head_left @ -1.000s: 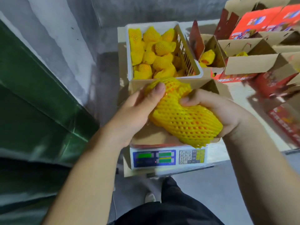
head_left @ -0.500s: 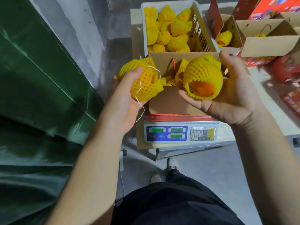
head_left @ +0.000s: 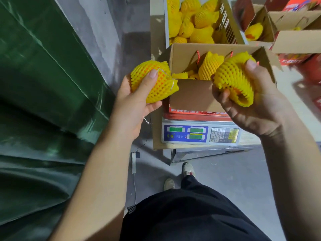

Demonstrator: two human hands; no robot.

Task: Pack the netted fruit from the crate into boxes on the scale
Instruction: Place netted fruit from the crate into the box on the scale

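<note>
My left hand grips a fruit in yellow foam net just left of the open cardboard box. My right hand holds a second netted fruit over the box's right side, its open net end facing me. The box stands on the electronic scale and holds a few netted fruits. Behind it, the white crate is piled with several more netted fruits.
Other open cardboard boxes stand at the right, one with a netted fruit inside. A green tarp fills the left side. A cable hangs by the table's edge. My feet stand on the grey floor below the scale.
A second ago both hands held the netted fruits together above the box. They have drawn apart, each with one fruit, and the right one has been turned.
</note>
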